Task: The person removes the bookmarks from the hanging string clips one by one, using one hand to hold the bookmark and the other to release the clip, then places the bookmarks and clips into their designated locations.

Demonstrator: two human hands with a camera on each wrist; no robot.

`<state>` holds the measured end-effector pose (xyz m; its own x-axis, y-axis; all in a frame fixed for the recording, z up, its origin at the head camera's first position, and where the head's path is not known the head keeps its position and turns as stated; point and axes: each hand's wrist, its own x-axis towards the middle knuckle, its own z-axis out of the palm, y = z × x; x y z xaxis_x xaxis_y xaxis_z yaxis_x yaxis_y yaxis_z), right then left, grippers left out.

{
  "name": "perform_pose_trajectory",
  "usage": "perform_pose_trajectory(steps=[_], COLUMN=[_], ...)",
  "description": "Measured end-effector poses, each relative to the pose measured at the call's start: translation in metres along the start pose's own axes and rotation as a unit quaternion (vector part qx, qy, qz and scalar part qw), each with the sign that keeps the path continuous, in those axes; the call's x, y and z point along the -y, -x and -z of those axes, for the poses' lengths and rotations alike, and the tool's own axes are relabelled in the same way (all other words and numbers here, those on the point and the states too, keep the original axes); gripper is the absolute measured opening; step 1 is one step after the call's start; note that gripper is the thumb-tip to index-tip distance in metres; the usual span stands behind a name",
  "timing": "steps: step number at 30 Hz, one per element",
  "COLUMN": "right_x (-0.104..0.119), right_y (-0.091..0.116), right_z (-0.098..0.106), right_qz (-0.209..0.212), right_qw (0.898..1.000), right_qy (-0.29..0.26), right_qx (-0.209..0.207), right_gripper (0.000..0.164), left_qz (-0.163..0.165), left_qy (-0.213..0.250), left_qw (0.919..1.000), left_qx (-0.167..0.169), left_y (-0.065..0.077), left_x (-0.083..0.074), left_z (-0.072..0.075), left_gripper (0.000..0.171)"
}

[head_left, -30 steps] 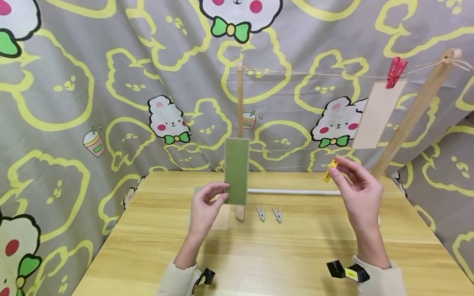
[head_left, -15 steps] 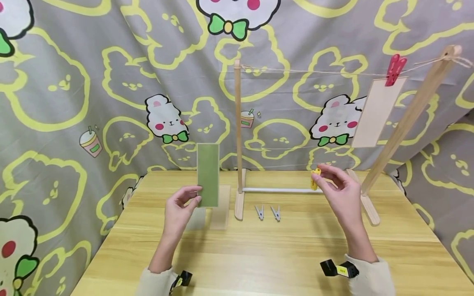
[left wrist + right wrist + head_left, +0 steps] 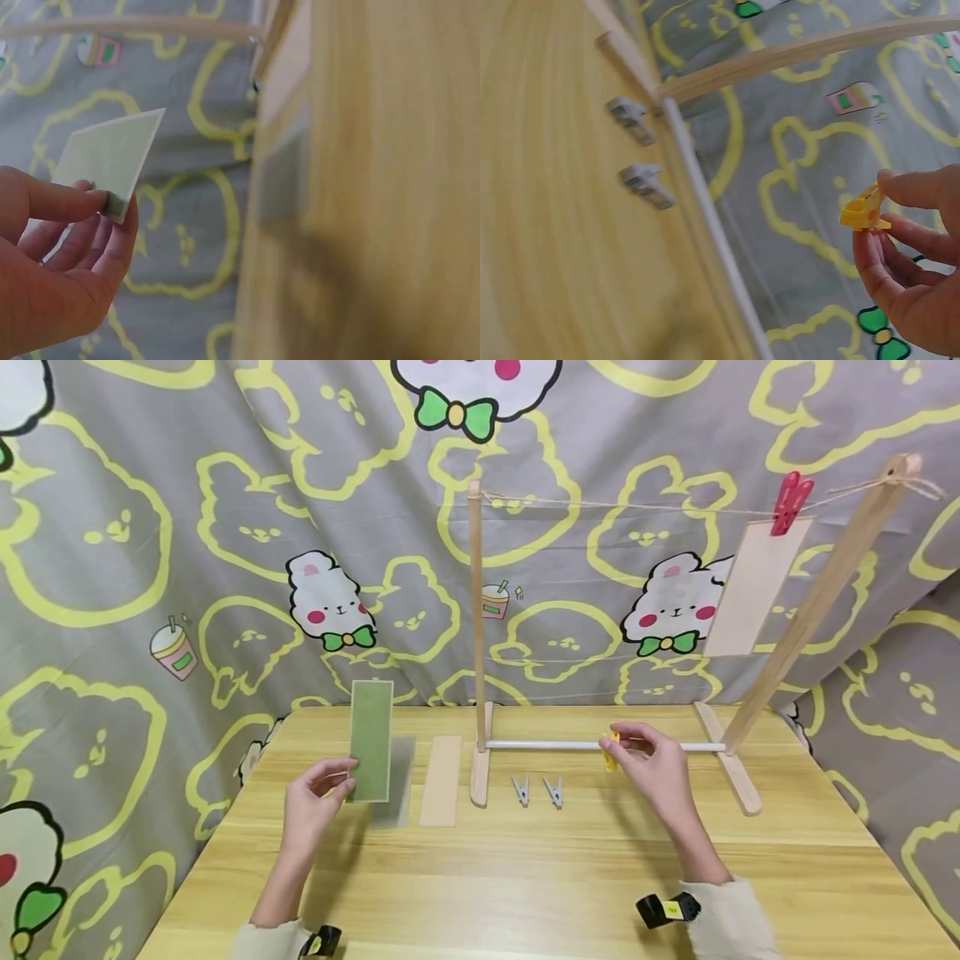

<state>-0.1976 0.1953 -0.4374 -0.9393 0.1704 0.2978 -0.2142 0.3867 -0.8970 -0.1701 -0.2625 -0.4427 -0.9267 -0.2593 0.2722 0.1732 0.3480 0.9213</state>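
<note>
My left hand (image 3: pixel 313 802) pinches a green rectangular card (image 3: pixel 371 739) with a pale border by its lower left edge, holding it upright above the table. In the left wrist view the thumb lies on the face of the card (image 3: pixel 112 154) and the fingers are behind it. A yellow clothespin (image 3: pixel 612 752) is pinched between thumb and fingers of my right hand (image 3: pixel 652 768), in front of the rack's white bar (image 3: pixel 547 745). Seen from the right wrist, the clothespin (image 3: pixel 864 210) is held at its handle end.
A wooden rack (image 3: pixel 477 618) carries a string (image 3: pixel 600 504), where a red clothespin (image 3: pixel 791 503) holds a cream card (image 3: pixel 759 589). Two grey clothespins (image 3: pixel 553 792) lie in front of the bar. A beige card (image 3: pixel 441 781) and a greyish card (image 3: pixel 393 810) lie left of the rack.
My left hand has moved left and down with the green card, away from the rack's left post. The right hand has come left and lower with the yellow clothespin.
</note>
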Motion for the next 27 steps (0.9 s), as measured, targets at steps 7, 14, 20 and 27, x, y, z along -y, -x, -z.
perform_pose_trajectory(steps=[7, 14, 20, 27], right_x=[-0.020, -0.028, -0.033, -0.037], right_y=[0.001, 0.004, 0.006, 0.007], right_z=[-0.015, -0.023, -0.027, -0.032], right_qz=[-0.028, -0.044, -0.057, -0.059], right_qw=[0.995, 0.990, 0.987, 0.984], right_qy=[0.094, 0.121, 0.124, 0.144], right_qx=[0.025, 0.055, 0.079, 0.089], right_gripper=[0.033, 0.030, 0.031, 0.028], left_qz=[0.032, 0.095, 0.133, 0.154], left_qy=[-0.073, -0.089, -0.111, -0.117], left_qw=[0.9968, 0.9914, 0.9836, 0.9785], left_qx=[-0.011, 0.011, 0.051, 0.073], left_y=[-0.003, -0.001, -0.001, -0.003], left_x=[0.020, 0.031, 0.039, 0.048], left_z=[0.014, 0.026, 0.036, 0.041], left_gripper=[0.023, 0.023, 0.026, 0.028])
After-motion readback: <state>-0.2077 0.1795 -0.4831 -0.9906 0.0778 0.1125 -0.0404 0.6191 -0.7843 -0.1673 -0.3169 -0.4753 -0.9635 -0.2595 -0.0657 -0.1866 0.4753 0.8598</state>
